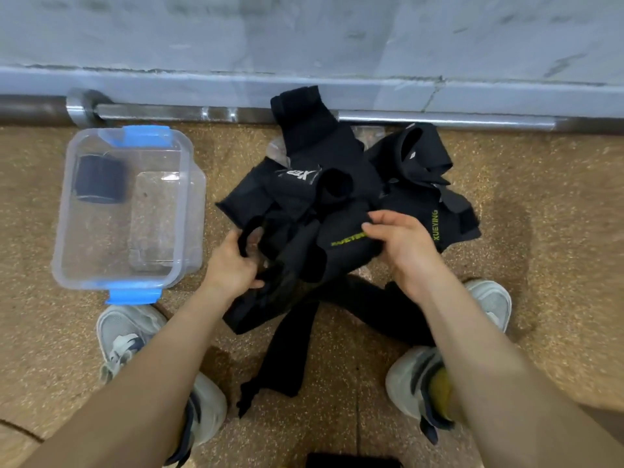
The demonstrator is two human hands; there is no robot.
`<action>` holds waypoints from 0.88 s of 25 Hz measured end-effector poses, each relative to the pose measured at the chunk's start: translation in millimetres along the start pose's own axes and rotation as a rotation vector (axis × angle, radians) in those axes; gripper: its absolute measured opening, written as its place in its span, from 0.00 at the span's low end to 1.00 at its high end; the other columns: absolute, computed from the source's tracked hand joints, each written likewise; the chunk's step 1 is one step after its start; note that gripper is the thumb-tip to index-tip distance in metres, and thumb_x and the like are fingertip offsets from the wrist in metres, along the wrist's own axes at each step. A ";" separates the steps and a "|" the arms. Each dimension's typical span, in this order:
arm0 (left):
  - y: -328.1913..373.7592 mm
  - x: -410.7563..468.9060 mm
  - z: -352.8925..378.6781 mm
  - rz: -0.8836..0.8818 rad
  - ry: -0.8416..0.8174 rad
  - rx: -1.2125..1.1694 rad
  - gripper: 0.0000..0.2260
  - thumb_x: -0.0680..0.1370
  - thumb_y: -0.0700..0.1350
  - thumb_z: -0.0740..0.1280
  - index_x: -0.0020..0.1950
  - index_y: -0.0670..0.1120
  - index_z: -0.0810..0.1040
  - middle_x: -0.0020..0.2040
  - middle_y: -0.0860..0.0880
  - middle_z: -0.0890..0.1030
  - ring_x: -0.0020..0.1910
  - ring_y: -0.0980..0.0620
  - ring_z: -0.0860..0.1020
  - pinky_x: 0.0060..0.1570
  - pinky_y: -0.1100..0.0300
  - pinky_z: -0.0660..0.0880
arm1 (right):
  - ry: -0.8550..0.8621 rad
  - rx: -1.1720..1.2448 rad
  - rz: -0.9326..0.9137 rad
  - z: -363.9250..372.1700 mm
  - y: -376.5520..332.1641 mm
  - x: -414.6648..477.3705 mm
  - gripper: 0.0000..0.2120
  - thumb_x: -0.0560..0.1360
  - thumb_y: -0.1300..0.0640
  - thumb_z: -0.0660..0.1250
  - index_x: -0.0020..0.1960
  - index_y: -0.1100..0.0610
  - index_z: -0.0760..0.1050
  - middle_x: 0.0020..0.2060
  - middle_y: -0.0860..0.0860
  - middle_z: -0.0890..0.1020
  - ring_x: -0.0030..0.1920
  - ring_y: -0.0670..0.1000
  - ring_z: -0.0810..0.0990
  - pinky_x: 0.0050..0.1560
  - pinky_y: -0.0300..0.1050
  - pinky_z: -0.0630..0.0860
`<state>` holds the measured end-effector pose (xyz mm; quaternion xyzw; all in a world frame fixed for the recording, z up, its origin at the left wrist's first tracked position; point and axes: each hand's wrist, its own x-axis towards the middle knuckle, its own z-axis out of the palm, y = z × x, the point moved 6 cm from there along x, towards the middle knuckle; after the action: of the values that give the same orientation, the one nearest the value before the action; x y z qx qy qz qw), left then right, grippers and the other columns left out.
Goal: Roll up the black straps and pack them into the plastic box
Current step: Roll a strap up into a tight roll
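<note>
Heaped on the speckled floor (557,231), close to the far edge by the wall: the black straps (314,136), tangled and overlapping, too knotted for a sure count. Among them, two bands with yellow-green lettering and one with white lettering. No common direction in the heap. One long tail (287,349) trailing out of it, long axis running from the pile toward the near edge, between the two pale shoes (125,339). A second tail (381,309) angling away toward the right shoe.

Left hand (233,261) at the near left side of the heap, fingers curled through a black loop (246,234) and gripping it. Right hand (401,244) on the near right side, thumb and fingertips pinching the lettered strap (347,248) just beside its yellow-green print, the other fingers bent loosely.

Left of the heap and apart from it, one clear plastic box (101,244), open at the top, long axis running from the wall toward the near edge, with two blue clips (147,135), one at each short end. Inside, in the far left corner, one rolled strap (99,179); which way its axis lies, not clear through the plastic.

Along the foot of the wall, one metal bar (439,118) lying parallel to it, partly under the heap.
</note>
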<state>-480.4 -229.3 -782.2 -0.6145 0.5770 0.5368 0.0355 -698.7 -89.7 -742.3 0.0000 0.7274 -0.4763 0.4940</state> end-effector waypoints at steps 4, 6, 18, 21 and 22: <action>24.2 -32.1 22.4 0.013 -0.283 -0.077 0.28 0.70 0.24 0.70 0.68 0.38 0.70 0.46 0.44 0.77 0.39 0.51 0.80 0.37 0.64 0.79 | -0.125 -0.200 -0.127 -1.7 -23.7 -14.3 0.10 0.78 0.64 0.63 0.43 0.51 0.77 0.41 0.53 0.81 0.46 0.53 0.79 0.51 0.50 0.74; 41.3 -40.5 10.8 0.168 -0.172 0.200 0.20 0.71 0.33 0.75 0.62 0.37 0.76 0.40 0.49 0.77 0.36 0.53 0.77 0.38 0.62 0.75 | -0.189 -0.122 -0.138 -1.3 -33.4 -29.5 0.11 0.79 0.66 0.62 0.44 0.52 0.76 0.42 0.54 0.80 0.45 0.53 0.78 0.48 0.47 0.74; 135.7 -134.1 -40.6 0.319 -0.065 -0.303 0.13 0.80 0.46 0.66 0.41 0.41 0.82 0.26 0.54 0.79 0.21 0.60 0.73 0.23 0.71 0.66 | -0.208 0.218 -0.130 -13.2 -48.2 -114.4 0.19 0.69 0.75 0.58 0.53 0.57 0.75 0.46 0.57 0.81 0.48 0.58 0.80 0.50 0.54 0.76; 135.8 -139.0 -45.9 0.195 -0.070 -0.288 0.15 0.81 0.48 0.65 0.36 0.45 0.77 0.24 0.52 0.69 0.19 0.58 0.61 0.19 0.66 0.56 | -0.318 0.358 -0.104 -14.4 -60.5 -134.4 0.18 0.71 0.73 0.60 0.51 0.53 0.72 0.45 0.55 0.82 0.43 0.56 0.82 0.41 0.51 0.80; 134.9 -139.5 -47.7 0.124 -0.093 -0.309 0.13 0.81 0.47 0.65 0.38 0.45 0.76 0.26 0.52 0.68 0.19 0.58 0.60 0.18 0.67 0.54 | -0.382 0.381 -0.105 -13.8 -64.6 -142.4 0.17 0.71 0.71 0.65 0.51 0.51 0.72 0.45 0.54 0.82 0.42 0.55 0.83 0.38 0.50 0.80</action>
<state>-517.8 -212.1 -586.7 -0.5504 0.5221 0.6481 -0.0659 -666.1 -48.4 -594.4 -0.0345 0.5173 -0.6209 0.5880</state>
